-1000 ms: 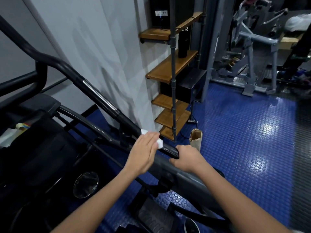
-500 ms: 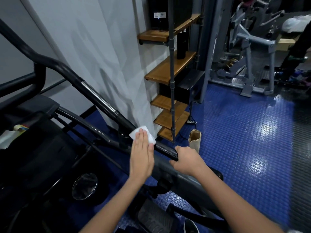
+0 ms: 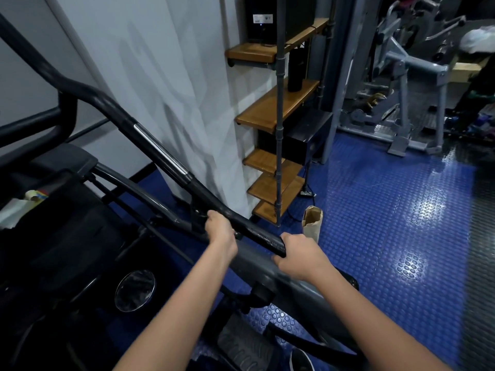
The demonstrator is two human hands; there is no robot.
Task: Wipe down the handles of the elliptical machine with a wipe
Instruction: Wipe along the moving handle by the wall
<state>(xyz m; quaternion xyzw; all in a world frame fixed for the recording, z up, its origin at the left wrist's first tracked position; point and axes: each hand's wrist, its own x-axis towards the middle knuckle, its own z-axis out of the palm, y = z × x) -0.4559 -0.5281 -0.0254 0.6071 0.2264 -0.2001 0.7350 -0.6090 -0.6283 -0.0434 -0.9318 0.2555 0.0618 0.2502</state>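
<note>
The elliptical's long black handle [image 3: 255, 233] slopes from upper left down to the centre, with a chrome strip [image 3: 160, 149] partway up. My left hand [image 3: 220, 229] is curled over the handle near its lower part, fingers wrapped round the bar. The white wipe is hidden; none of it shows around the hand. My right hand [image 3: 297, 256] grips the handle's lower end, just right of the left hand. A short stretch of wet-looking black grip lies between the two hands.
The elliptical's black body [image 3: 67, 236] fills the left, with a pedal [image 3: 242, 344] below. A white wall panel [image 3: 174, 89] and wooden shelves [image 3: 276, 109] stand behind the handle. A brown paper bag [image 3: 312, 219] sits on the blue studded floor [image 3: 388, 210]. Grey gym machines [image 3: 401, 76] are at the far right.
My left hand lay flat on the white wipe over the handle; now it has curled round the bar and the wipe is out of sight. The right hand has stayed on the handle's end.
</note>
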